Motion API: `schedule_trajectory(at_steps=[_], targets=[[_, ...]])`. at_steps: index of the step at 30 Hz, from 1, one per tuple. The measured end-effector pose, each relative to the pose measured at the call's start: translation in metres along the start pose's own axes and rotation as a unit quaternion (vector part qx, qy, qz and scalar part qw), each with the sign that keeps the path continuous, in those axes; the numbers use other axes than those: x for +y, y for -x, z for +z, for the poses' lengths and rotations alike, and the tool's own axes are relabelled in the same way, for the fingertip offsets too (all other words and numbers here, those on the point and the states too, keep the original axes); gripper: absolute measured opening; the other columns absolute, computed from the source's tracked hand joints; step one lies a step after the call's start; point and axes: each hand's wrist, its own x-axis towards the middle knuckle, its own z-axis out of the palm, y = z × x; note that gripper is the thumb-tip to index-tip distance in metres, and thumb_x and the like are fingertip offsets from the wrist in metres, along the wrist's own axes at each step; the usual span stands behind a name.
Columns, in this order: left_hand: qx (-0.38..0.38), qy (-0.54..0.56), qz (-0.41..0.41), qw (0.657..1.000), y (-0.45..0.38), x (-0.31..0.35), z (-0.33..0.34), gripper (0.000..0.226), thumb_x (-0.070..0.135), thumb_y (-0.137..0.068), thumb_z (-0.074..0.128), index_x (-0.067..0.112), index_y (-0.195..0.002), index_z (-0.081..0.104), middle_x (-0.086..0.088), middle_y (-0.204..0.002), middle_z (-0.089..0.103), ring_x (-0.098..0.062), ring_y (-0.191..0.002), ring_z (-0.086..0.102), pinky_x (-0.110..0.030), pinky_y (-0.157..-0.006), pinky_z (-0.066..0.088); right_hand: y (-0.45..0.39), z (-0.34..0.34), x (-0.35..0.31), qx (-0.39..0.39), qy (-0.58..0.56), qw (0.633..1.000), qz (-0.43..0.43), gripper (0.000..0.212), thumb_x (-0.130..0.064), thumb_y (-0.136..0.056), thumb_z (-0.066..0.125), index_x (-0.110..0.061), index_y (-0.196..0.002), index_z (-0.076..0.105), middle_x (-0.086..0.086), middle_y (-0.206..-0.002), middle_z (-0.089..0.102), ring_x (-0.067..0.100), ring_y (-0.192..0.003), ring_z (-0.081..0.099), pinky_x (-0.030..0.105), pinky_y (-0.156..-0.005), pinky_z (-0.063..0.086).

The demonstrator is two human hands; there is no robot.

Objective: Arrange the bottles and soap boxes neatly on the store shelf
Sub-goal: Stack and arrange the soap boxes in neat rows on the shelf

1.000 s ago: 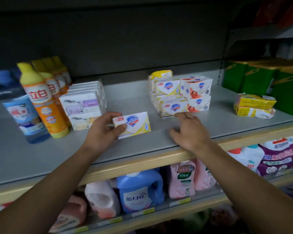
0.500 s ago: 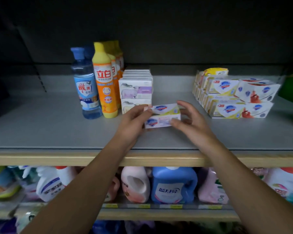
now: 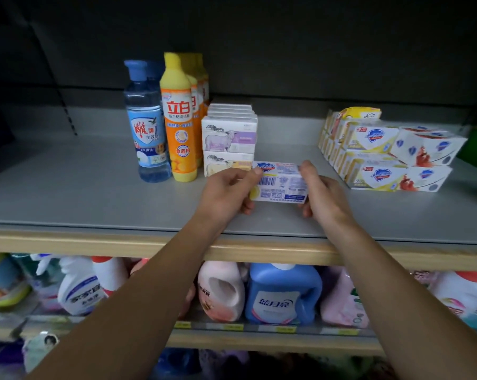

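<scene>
Both hands on one soap box (image 3: 280, 182) — held up off the shelf (image 3: 67, 198), between the sheep-print box stack (image 3: 229, 141) and the shield-logo box stacks (image 3: 391, 154) to the right. Left hand (image 3: 226, 193) pinches the box's left end, thumb on top edge, fingers curled underneath. Right hand (image 3: 322, 196) does the same at the right end. Fingers narrow, closed on the box; neither hand free. Barcode side faces the camera, so the box looks turned back-side out.

Handling, as a judgement: thin printed carton over a solid bar — light, stiff enough along edges, faces probably dent if squeezed hard. Glossy print may be a bit slippery. Best hold is at the short ends or long edges, as now, not on the broad faces.

Bottles: a blue bottle (image 3: 146, 127) and a row of yellow-capped orange bottles (image 3: 178, 124) stand upright at left, touching or nearly so, just beside the sheep-print boxes. They appear ordered already.

Surface: flat grey shelf board, smooth, with a pale wood-coloured front lip (image 3: 94, 242). Open floor in the middle and at far left. Dark back panel behind; overhead clearance cannot be judged well. Lower shelf holds detergent jugs (image 3: 282, 294) — not part of this step.

Likely next need: turn the logo face forward, then set the box square against a matching stack.
</scene>
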Motion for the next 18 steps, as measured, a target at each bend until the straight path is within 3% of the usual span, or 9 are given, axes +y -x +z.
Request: schedule_trajectory(at_steps=[4,7,9,11,12,14,18], targets=[[-0.003,0.006,0.003,1.0,0.001,0.0,0.001,0.03,0.036,-0.09,0.065,0.006,-0.092,0.068,-0.027,-0.085,0.064,-0.023,-0.059,0.059,-0.03,-0.054,0.053,0.001,0.0,0.002,0.006,0.002,1.0,-0.01,0.055,-0.081,-0.074,0.035,-0.037,-0.065,0.066,-0.001,-0.042,0.056,0.005,-0.038,0.053,0.027,-0.054,0.036],[0.016,-0.005,0.017,1.0,0.001,0.001,0.002,0.028,0.035,-0.091,0.065,0.007,-0.096,0.069,-0.022,-0.096,0.068,-0.023,-0.062,0.063,-0.037,-0.065,0.057,0.002,-0.004,0.005,-0.001,-0.016,0.999,-0.032,0.047,-0.076,-0.076,0.041,-0.036,-0.074,0.067,-0.006,-0.047,0.058,0.005,-0.041,0.053,0.026,-0.054,0.038],[0.034,-0.042,0.029,0.998,0.0,0.0,0.003,0.025,0.039,-0.09,0.065,0.016,-0.1,0.069,-0.014,-0.093,0.068,-0.018,-0.058,0.063,-0.033,-0.062,0.057,0.003,-0.006,0.007,-0.012,-0.068,0.996,-0.049,0.034,-0.065,-0.079,0.051,-0.036,-0.082,0.068,-0.012,-0.061,0.062,0.006,-0.045,0.053,0.024,-0.052,0.041],[0.021,-0.05,0.021,0.998,0.0,0.0,0.003,0.023,0.041,-0.091,0.063,0.024,-0.106,0.067,-0.011,-0.083,0.067,-0.016,-0.052,0.06,-0.027,-0.052,0.052,0.003,-0.008,0.009,-0.033,-0.133,0.988,-0.074,0.015,-0.044,-0.089,0.06,-0.035,-0.099,0.068,-0.008,-0.089,0.066,0.008,-0.05,0.056,0.022,-0.051,0.045],[0.008,-0.031,0.01,0.999,0.0,0.0,0.004,0.023,0.039,-0.092,0.062,0.022,-0.107,0.066,-0.012,-0.079,0.068,-0.017,-0.052,0.059,-0.026,-0.051,0.05,0.003,-0.009,0.01,-0.048,-0.16,0.982,-0.093,0.017,-0.03,-0.092,0.063,-0.035,-0.108,0.066,-0.002,-0.1,0.064,0.009,-0.054,0.058,0.022,-0.052,0.047],[0.006,0.005,-0.012,1.0,-0.001,0.002,0.003,0.025,0.04,-0.095,0.057,0.018,-0.101,0.067,-0.015,-0.077,0.069,-0.02,-0.052,0.058,-0.027,-0.05,0.05,0.004,-0.012,0.013,-0.086,-0.182,0.97,-0.139,0.041,-0.01,-0.09,0.066,-0.036,-0.122,0.06,-0.001,-0.113,0.061,0.011,-0.065,0.063,0.024,-0.059,0.052],[0.021,-0.011,-0.009,1.0,-0.004,-0.001,-0.002,0.032,0.041,-0.096,0.054,0.013,-0.086,0.068,-0.001,-0.054,0.056,-0.013,-0.041,0.042,-0.02,-0.04,0.034,0.003,-0.014,0.014,-0.142,-0.175,0.961,-0.161,0.062,-0.013,-0.078,0.072,-0.042,-0.13,0.053,-0.005,-0.128,0.06,0.011,-0.09,0.07,0.023,-0.079,0.055]])
